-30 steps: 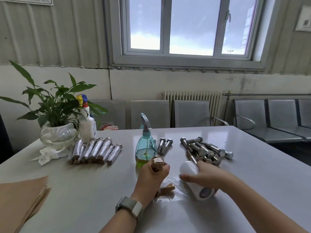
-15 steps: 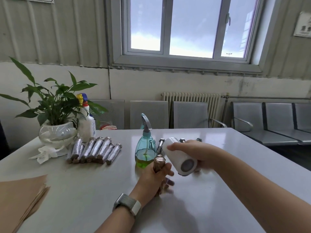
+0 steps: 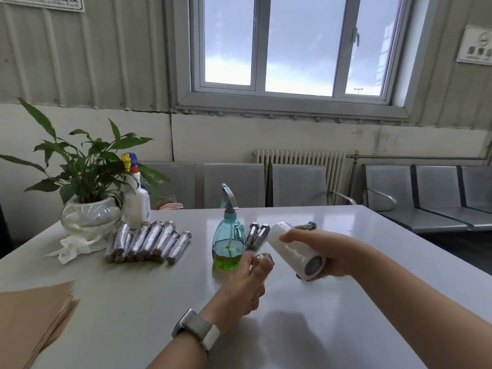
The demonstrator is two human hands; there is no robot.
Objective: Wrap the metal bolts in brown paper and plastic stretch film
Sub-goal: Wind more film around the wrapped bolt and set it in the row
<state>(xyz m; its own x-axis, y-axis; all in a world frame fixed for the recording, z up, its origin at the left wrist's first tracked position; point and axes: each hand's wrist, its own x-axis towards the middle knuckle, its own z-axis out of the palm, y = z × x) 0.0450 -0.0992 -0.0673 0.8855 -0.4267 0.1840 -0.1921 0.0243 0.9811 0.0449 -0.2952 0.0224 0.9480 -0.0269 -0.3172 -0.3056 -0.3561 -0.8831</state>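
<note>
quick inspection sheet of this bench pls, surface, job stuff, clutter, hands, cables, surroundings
surface: white table, glossy.
job's things: film roll off the table; wrapped bolt upright; finished bundles in a row; bare bolts; brown paper at near left.
clutter: spray bottle, potted plant, white bottle, crumpled tissue.
hands: left hand grips the bolt; right hand holds the roll.
cables: nothing seen.
surroundings: window, radiator, metal seats.

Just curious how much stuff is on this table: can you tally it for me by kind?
Finished wrapped bundles, in a row: 7
Bundle being wrapped, in the left hand: 1
Bare bolts in view: 3, more may be hidden by the right hand
Film roll: 1
Spray bottles: 2
Potted plant: 1
Brown paper stack: 1
Crumpled tissue: 1
Total: 17
</note>
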